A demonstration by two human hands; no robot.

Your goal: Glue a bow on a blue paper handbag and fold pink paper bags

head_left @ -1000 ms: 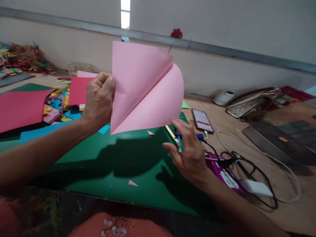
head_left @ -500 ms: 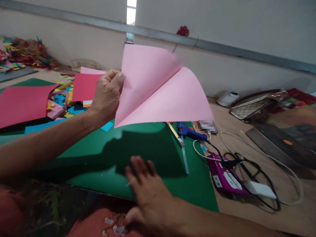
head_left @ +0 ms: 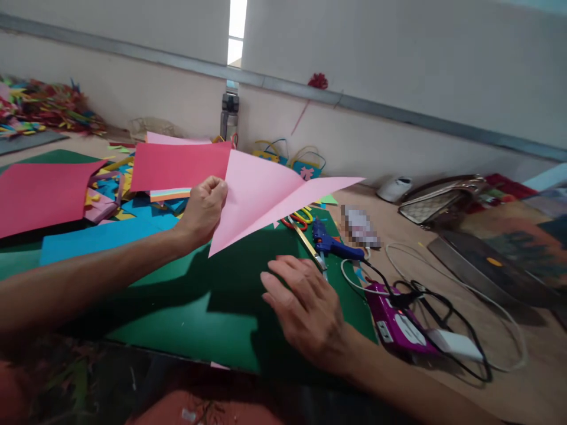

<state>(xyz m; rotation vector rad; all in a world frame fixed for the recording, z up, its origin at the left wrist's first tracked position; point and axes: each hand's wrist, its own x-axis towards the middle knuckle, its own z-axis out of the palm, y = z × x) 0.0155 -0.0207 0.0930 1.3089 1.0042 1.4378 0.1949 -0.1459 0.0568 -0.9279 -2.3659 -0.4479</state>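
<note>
Pinched at its left edge, a creased sheet of light pink paper hangs above the green mat. My left hand is closed on that edge, thumb in front. The sheet's right part flares out to one side along a diagonal fold. Lower and to the right, my right hand hovers over the mat, fingers apart and slightly bent, with nothing in it. Beyond it lie a yellow-handled cutter, scissors and a blue glue gun.
Red paper, blue paper and small coloured scraps lie on the left. To the right are a purple power strip with tangled cables, a pixelated object, a handbag and a dark case. A wall stands behind.
My left hand has lowered the pink paper, and its right part has swung to a narrower angle. My right hand has risen from near the mat's front edge and moved right.
</note>
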